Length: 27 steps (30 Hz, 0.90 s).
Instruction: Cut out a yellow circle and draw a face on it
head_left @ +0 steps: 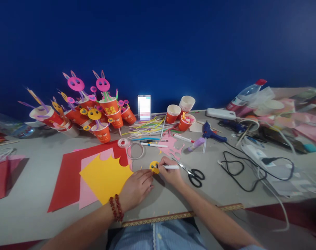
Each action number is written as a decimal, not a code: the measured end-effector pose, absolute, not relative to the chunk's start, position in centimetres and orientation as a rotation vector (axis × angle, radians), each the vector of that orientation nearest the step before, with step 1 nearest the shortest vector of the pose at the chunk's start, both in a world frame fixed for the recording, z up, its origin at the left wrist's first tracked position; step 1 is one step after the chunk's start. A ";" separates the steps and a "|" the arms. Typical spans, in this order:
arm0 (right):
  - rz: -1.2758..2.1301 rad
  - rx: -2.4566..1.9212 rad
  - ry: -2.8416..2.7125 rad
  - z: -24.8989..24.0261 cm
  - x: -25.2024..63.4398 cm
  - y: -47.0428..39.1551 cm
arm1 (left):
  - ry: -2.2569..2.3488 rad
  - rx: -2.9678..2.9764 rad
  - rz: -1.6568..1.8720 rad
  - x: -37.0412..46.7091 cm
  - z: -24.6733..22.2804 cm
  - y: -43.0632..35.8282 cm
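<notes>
A small yellow paper circle (pixel 154 163) lies on the table in front of me, with dark eye-like marks on it. My right hand (pixel 171 172) is closed round a white marker (pixel 173 167), whose tip touches the circle. Fingers stretched low over the table, my left hand (pixel 139 185) reaches the circle's lower left edge with its fingertips. Under and beside that hand is a yellow sheet (pixel 106 177) with scalloped cuts along its top, overlapping a pink sheet (pixel 89 191) and a red sheet (pixel 66 184). Black-handled scissors (pixel 196 176) lie just right of my right hand.
Red paper cups (pixel 102 133) with paper animal faces crowd the back left. Behind my hands are a tape roll (pixel 135 150), pipe cleaners (pixel 147 127) and a glue stick (pixel 196 144). A blue glue gun (pixel 210 132), black cable (pixel 234 173) and bottle (pixel 248 93) are at right.
</notes>
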State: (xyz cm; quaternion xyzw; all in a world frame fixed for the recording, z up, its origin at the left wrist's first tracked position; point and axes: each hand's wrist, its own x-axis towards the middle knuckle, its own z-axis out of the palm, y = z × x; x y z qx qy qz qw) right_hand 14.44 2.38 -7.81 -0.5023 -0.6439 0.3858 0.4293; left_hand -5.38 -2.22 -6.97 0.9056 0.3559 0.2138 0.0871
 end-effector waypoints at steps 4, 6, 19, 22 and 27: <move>0.973 -1.248 -1.524 -7.7 14.4 2.3 | 1.058 2.703 0.612 -5.4 -6.9 -2.2; 0.995 -1.232 -1.480 -7.6 14.4 2.4 | 1.062 2.708 0.601 -5.4 -6.9 -2.2; 1.097 -1.201 -1.519 -6.9 16.4 3.1 | 1.032 2.787 0.552 -4.8 -6.6 -2.3; 1.022 -1.225 -1.535 -7.1 16.5 3.1 | 1.003 2.816 0.452 -4.2 -6.5 -2.4; 0.955 -1.238 -1.566 -7.5 16.1 3.2 | 1.039 2.814 0.363 -3.3 -6.8 -2.4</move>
